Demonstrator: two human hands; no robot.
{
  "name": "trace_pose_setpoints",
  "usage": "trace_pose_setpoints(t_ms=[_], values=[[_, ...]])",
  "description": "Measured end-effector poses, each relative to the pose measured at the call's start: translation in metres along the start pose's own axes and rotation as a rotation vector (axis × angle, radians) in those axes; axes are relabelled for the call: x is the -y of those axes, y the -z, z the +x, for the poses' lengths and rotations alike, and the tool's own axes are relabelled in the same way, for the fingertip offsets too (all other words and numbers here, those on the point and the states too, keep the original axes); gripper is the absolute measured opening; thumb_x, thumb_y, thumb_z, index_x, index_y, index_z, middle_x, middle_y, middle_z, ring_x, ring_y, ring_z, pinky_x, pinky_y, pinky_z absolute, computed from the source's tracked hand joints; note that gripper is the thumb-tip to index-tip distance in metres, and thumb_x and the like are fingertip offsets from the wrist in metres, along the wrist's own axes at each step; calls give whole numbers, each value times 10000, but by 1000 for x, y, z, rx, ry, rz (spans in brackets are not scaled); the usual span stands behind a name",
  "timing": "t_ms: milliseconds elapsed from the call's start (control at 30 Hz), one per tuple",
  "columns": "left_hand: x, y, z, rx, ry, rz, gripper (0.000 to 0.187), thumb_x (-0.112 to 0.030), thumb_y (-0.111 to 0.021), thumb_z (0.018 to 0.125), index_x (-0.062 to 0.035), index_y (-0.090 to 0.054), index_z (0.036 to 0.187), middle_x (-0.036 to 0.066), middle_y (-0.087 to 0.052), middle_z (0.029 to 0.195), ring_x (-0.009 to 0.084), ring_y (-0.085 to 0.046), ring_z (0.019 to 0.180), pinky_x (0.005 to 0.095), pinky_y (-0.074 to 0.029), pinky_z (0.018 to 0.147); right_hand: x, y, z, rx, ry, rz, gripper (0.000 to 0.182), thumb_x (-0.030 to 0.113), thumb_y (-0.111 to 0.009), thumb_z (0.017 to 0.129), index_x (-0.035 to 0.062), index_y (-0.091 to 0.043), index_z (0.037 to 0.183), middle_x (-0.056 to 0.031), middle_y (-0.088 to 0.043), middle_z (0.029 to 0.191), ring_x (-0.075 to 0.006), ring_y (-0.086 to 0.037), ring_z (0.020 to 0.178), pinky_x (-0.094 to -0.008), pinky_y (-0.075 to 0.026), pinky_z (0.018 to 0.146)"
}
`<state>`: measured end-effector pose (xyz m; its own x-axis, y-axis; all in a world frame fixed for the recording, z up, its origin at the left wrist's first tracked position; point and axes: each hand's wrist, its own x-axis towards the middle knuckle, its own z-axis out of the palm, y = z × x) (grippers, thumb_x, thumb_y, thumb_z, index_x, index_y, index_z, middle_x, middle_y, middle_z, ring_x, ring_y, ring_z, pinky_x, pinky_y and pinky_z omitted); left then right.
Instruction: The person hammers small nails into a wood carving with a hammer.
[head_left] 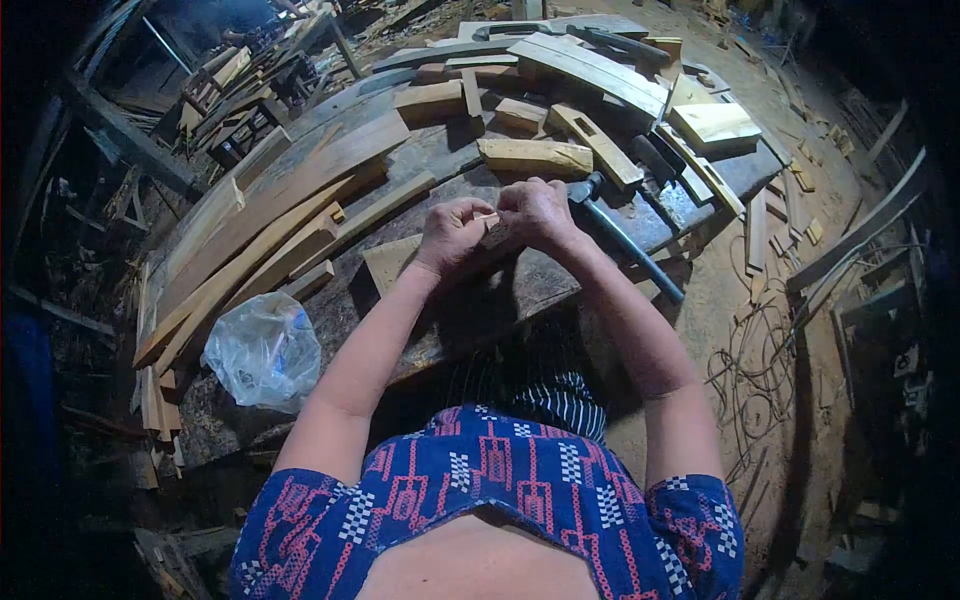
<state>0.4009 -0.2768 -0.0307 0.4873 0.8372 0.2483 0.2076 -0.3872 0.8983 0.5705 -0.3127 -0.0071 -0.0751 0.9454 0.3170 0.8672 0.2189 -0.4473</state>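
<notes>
My left hand (455,235) is closed in a pinch over the workbench, with a small tan piece (487,220) showing at its fingertips. Close against it, my right hand (540,212) has its fingers bent and closed at the same spot. What lies inside those right fingers is hidden. Under my left wrist a pale wooden board (388,262) lies on the bench, partly covered by my forearm. A hammer (632,250) with a long metal handle rests just right of my right hand. A short wooden block (535,156) lies just beyond both hands.
Long wooden strips (290,215) lie along the bench's left side. A clear plastic bag (263,350) sits at the near left. A mortised block (597,145), a thick pale block (715,125) and wide planks (590,75) cover the far side. Cable (755,380) coils on the floor at right.
</notes>
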Motion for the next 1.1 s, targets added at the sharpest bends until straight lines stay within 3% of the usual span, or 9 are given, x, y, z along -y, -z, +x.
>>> trace_pose_setpoints(t_ms=[67, 167, 267, 500, 600, 667, 867, 967, 1100], values=[[4, 1, -1, -15, -21, 191, 140, -12, -518, 783, -6, -636, 859, 11, -639, 751, 54, -557, 687, 222, -458, 626, 3, 1, -2, 24, -12, -10, 101, 238, -601, 705, 163, -668, 717, -22, -637, 762, -236, -567, 861, -388, -335, 766], [5, 0, -2, -58, -112, 236, 135, -19, -522, 759, -13, -634, 835, 21, -629, 719, 62, -553, 665, 230, -454, 615, 7, 1, -4, 61, -31, -35, 94, 233, -608, 701, 160, -663, 721, 3, -630, 788, -222, -545, 877, -384, -322, 787], [-9, 1, -4, -40, -68, 373, 137, -39, -531, 744, -22, -637, 829, 42, -620, 702, 75, -548, 636, 237, -446, 600, 5, -2, -5, 43, -2, -65, 91, 242, -614, 697, 165, -658, 714, 8, -625, 788, -215, -542, 878, -385, -319, 786], [-9, -2, -3, -30, -63, 349, 116, -86, -587, 742, -24, -655, 812, 62, -613, 687, 89, -552, 639, 244, -442, 598, -1, -6, -8, -104, 99, -129, 136, 298, -623, 664, 166, -650, 649, -14, -606, 715, -217, -568, 819, -405, -333, 762], [-10, -5, -4, -9, -136, 361, 131, -131, -632, 734, -24, -661, 804, 88, -631, 706, 123, -584, 655, 265, -456, 607, 3, -4, -8, -111, 136, -183, 143, 298, -616, 674, 160, -650, 655, -21, -606, 727, -214, -568, 813, -411, -332, 765], [-18, -7, -5, -9, -173, 371, 155, -165, -657, 722, -35, -662, 805, 123, -644, 752, 198, -618, 674, 294, -472, 620, -1, -8, -9, -143, 181, -196, 154, 304, -613, 676, 156, -651, 655, -30, -604, 728, -215, -570, 812, -414, -333, 767], [-3, -10, -2, -104, -120, 457, 191, -244, -574, 703, -91, -657, 783, 147, -632, 808, 331, -612, 786, 410, -489, 686, 9, -8, -7, -149, 207, -240, 167, 275, -587, 686, 119, -645, 663, -60, -618, 757, -226, -565, 815, -412, -329, 804], [3, -11, 0, -135, -144, 495, 193, -270, -639, 692, -94, -668, 767, 138, -642, 790, 300, -630, 743, 364, -491, 640, 1, -11, -5, -135, 200, -198, 187, 284, -588, 696, 112, -637, 641, -57, -614, 745, -234, -563, 805, -413, -328, 784], [8, -13, 0, -136, -136, 501, 185, -270, -650, 686, -109, -671, 774, 134, -643, 790, 299, -631, 739, 372, -491, 636, -2, -11, -5, -113, 132, -114, 228, 317, -618, 719, 108, -628, 629, -60, -612, 714, -258, -568, 799, -420, -335, 747]])
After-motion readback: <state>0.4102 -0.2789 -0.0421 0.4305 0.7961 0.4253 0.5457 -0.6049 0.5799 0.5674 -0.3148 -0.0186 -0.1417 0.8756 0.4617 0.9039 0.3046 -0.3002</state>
